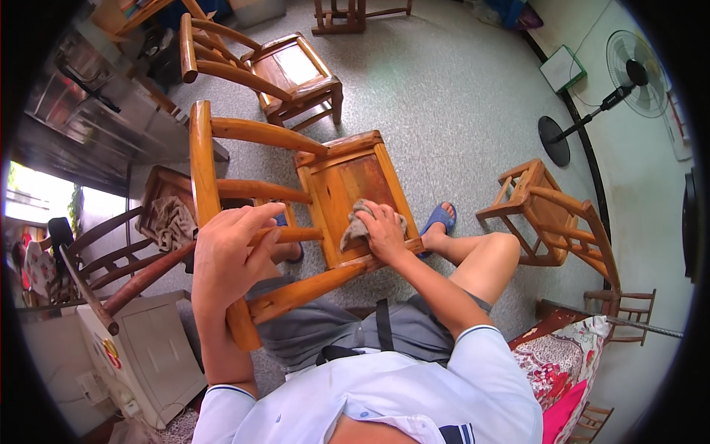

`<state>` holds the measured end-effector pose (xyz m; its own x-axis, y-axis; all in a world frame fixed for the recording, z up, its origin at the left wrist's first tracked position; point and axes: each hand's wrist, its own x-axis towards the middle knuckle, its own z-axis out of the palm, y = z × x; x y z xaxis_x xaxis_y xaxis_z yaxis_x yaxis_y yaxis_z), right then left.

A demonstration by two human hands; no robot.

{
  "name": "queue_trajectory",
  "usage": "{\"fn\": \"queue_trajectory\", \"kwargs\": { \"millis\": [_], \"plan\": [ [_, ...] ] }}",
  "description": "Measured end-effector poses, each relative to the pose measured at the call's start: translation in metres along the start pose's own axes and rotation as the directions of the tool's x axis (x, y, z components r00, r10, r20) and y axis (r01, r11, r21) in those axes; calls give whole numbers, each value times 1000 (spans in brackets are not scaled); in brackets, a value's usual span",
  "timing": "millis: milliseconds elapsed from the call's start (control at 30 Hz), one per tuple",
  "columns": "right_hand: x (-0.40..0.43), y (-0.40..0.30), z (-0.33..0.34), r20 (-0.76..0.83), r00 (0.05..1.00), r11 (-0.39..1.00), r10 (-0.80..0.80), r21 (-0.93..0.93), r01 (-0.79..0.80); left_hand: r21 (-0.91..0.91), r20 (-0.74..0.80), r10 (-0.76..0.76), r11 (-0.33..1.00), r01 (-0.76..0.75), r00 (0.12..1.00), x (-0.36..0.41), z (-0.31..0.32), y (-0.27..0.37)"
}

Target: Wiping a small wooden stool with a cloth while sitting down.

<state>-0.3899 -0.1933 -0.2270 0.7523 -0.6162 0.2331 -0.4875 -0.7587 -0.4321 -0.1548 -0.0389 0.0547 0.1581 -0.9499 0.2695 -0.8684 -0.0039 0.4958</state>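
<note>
A varnished wooden chair (355,183) stands between my knees, its slatted back towards my left. My right hand (385,233) presses a crumpled grey-brown cloth (355,230) onto the front part of its seat, near the corner. The seat panel has a darker, reddish patch beyond the cloth. My left hand (233,255) is at the chair's top rail (202,166), fingers extended to the right, with nothing visible in them. Whether its palm rests on the rail is hidden.
Another wooden chair (294,66) stands beyond. A darker chair (152,205) at left bears a crumpled cloth (175,225). A small wooden chair (546,213) and a standing fan (554,139) are at right. A white cabinet (150,355) stands at lower left.
</note>
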Motion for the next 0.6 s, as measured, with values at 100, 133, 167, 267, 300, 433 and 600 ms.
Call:
{"fn": "queue_trajectory", "kwargs": {
  "millis": [100,133,167,267,300,433,600],
  "plan": [
    [30,-10,19,-106,993,998,44,-29,-48,-12,-17,-6,1000,6,1000,-1,0,-2],
    [39,-11,26,-165,978,989,129,-47,-138,-18,-17,-3,1000,3,1000,1,1,-2],
    [47,-13,32,-226,951,972,210,-59,-229,-24,-17,1,1000,-1,1000,3,2,-1],
    [61,-31,43,-159,946,955,283,-40,-293,-39,-2,-37,999,37,999,4,4,1],
    [63,-38,42,-97,961,965,261,5,-261,-36,0,-36,999,36,999,2,3,1],
    [34,-48,24,160,984,987,-81,151,57,-44,-12,-44,998,44,999,-3,2,-2],
    [-14,-29,-6,320,944,979,-85,203,20,-37,-22,-10,999,9,1000,0,0,2]
  ]
}}
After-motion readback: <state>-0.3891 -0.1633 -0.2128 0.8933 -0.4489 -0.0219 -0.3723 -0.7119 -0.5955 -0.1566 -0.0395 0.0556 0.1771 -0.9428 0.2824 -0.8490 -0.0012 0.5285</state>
